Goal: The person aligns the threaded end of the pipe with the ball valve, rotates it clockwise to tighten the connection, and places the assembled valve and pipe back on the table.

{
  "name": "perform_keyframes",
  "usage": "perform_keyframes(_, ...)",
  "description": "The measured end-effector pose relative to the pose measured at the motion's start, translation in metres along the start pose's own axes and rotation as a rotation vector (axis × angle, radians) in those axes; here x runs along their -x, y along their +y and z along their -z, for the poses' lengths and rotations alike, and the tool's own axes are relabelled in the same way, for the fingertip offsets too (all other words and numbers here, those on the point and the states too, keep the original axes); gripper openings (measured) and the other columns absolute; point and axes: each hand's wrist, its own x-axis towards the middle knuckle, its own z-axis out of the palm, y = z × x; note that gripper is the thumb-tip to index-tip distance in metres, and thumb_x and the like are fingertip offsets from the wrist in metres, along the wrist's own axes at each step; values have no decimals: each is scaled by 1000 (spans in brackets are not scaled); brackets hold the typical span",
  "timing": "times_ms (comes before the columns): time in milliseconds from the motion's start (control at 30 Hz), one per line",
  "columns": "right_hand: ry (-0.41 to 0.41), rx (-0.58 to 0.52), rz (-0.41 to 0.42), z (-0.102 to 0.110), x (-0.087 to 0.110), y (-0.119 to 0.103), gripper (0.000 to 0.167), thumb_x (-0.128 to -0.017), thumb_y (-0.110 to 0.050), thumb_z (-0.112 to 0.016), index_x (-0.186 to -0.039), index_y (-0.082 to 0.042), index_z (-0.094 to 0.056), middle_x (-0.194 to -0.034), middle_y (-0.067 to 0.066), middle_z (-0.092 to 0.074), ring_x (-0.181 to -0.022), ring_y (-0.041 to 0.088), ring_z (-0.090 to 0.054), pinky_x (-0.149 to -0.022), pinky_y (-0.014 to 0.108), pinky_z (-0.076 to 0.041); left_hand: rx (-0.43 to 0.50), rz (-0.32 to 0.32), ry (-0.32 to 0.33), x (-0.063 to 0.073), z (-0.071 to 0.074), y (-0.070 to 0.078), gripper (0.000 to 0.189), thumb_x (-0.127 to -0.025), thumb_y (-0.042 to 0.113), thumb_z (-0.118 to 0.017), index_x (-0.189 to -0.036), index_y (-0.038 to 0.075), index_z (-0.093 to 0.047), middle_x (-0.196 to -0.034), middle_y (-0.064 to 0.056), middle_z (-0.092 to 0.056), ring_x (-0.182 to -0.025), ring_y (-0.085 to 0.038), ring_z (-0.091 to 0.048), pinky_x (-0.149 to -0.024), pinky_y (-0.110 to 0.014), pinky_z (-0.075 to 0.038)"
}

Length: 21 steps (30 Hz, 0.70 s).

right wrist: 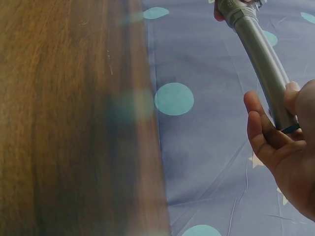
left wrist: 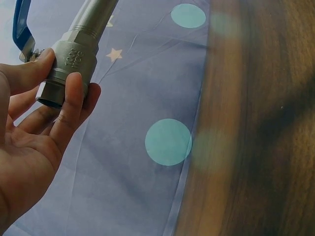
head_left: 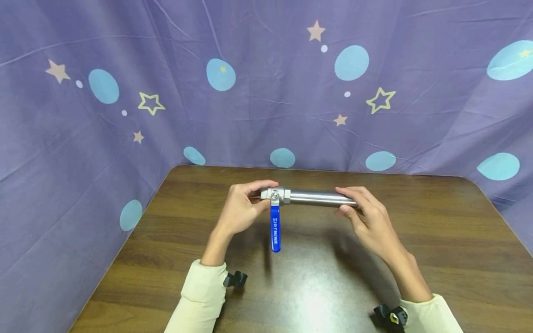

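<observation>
A silver ball valve point(head_left: 284, 195) with a blue lever handle point(head_left: 275, 229) is held above the table by my left hand point(head_left: 241, 208). Thumb and fingers pinch the valve body point(left wrist: 74, 59) near its open hex end, as the left wrist view shows. The lever points toward me. Joined to the valve's right side is a straight, shiny metal pipe point(head_left: 316, 198), held about level. My right hand point(head_left: 370, 222) grips the pipe's far end between thumb and fingers; in the right wrist view the pipe point(right wrist: 263, 64) ends near the palm.
Beneath the hands lies a brown wood-grain table point(head_left: 166, 259) with rounded back corners. A purple curtain point(head_left: 258, 115) with stars and blue dots hangs behind it and along the left side. Black wrist straps point(head_left: 235, 279) are on both sleeves.
</observation>
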Motion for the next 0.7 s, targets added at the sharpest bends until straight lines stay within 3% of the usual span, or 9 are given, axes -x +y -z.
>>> perform_keyframes(200,20,23,80,-3,-2,-3,60,-83,19,-78,-138,-3,-68,-135,17,-62,-113,5,-59,-87,6,-53,-5,-16,9,-1,1,-2,42,-84,-16,-74,-123,-2,-77,-109,-25,-80,-80,-18,-73,-70,-23,-65)
perform_keyframes(433,-5,-35,59,-2,1,-1,51,-85,24,-71,-130,0,-71,-129,18,-60,-93,9,-71,-84,12,-61,-7,-25,10,-1,2,-2,43,-82,-16,-73,-123,-3,-77,-113,-24,-80,-83,-22,-75,-73,-24,-65)
perform_keyframes(600,-16,-35,24,-1,1,-2,49,-87,23,-70,-130,1,-71,-129,15,-60,-91,8,-73,-84,13,-61,-15,-31,12,0,3,-1,42,-83,-15,-74,-123,-2,-78,-113,-23,-80,-83,-23,-76,-73,-33,-67)
perform_keyframes(700,-6,-37,33,-1,0,-2,48,-87,22,-71,-130,2,-71,-129,16,-62,-90,7,-73,-83,12,-61,-14,-31,12,0,3,-1,42,-83,-14,-74,-123,-1,-78,-113,-23,-80,-83,-25,-76,-73,-32,-67)
